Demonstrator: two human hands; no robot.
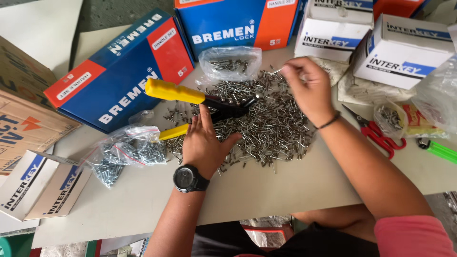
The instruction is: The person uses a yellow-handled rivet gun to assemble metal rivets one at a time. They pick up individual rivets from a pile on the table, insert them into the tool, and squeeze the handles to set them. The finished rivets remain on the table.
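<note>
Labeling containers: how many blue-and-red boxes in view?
2. One blue-and-red box lies angled at left, beside the yellow-handled tool; the other stands at top centre, cut off by the frame.

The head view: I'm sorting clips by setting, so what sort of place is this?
Probably a hardware shop or workshop bench: a heap of blind rivets, a yellow-handled rivet tool, and stacked hardware boxes round the table.

Hardware workshop or shop bench: loose blind rivets (266,119) heaped on table (285,190), hand riveter (200,102), stacked hardware boxes (124,71).
</note>
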